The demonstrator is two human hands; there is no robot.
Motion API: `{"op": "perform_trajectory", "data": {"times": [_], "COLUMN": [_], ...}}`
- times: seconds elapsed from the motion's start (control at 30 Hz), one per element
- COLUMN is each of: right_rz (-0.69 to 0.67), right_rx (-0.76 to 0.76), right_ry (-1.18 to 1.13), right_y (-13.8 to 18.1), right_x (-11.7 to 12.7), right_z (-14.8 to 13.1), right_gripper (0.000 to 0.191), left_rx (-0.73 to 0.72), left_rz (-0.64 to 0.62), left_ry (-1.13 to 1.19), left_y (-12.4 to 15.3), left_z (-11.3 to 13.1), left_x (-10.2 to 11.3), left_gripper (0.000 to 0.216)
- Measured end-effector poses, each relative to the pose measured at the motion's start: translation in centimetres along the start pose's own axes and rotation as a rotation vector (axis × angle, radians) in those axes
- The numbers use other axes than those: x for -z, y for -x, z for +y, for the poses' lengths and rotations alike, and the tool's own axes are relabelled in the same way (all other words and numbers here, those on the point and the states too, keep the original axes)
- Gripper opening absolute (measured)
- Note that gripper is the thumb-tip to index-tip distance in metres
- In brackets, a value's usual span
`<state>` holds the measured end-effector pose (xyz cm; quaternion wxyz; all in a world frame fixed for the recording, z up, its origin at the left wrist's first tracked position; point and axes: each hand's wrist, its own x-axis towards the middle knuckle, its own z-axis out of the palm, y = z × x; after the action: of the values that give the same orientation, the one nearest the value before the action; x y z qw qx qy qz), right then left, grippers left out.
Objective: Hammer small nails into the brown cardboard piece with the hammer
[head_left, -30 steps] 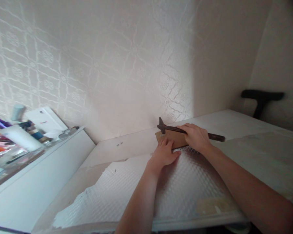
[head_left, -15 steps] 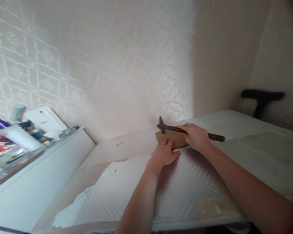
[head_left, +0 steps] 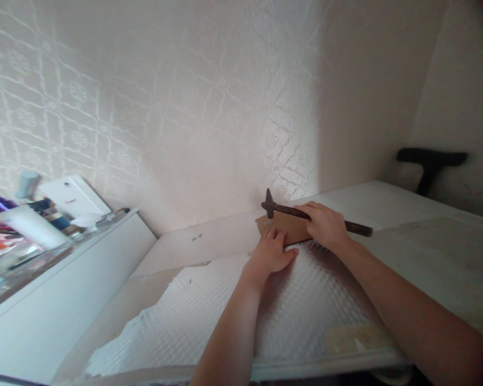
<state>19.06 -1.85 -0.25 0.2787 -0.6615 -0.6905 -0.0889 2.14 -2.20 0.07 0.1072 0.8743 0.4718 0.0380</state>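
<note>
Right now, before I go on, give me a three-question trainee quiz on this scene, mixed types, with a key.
1. Fill in the blank: the hammer is gripped partway along its handle by the ____.
2. True or false: the left hand has its fingers on the brown board.
3. Where does the black T-shaped object show in the picture?
A) At the left edge
B) On the right side
C) At the bottom center

Key:
1. right hand
2. True
3. B
</note>
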Motion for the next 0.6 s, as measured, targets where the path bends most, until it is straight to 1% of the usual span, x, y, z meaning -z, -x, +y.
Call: {"op": "perform_trajectory", "data": {"times": [0.2,0.4,0.5,0.6], "right_rz": [0.048,-0.012,-0.017,-0.018], "right_rx": [-0.180,-0.411,-0.518,-0.589], "right_ry": [0.032,0.057,0.044,0.019], "right_y": [-0.1,-0.3,-0.4,-0.5], "right_x": [0.1,0.5,0.4,0.2], "right_z": [0.8,2.3,3.2,4.0], "right_gripper": [0.041,0.037,0.037,0.037], "left_rx": [-0.021,-0.021,-0.014,-0.008], "left_rz": [0.004,-0.028,-0.046,-0.057], "left_ry": [-0.005,0.008,0.004,0.004], "left_y": [0.1,0.2,0.3,0.5], "left_z": [0.1,0.2,0.3,0.4], "left_x": [0.1,0.3,0.4,0.5], "left_gripper": [0.066,0.066,0.068,0.069]}}
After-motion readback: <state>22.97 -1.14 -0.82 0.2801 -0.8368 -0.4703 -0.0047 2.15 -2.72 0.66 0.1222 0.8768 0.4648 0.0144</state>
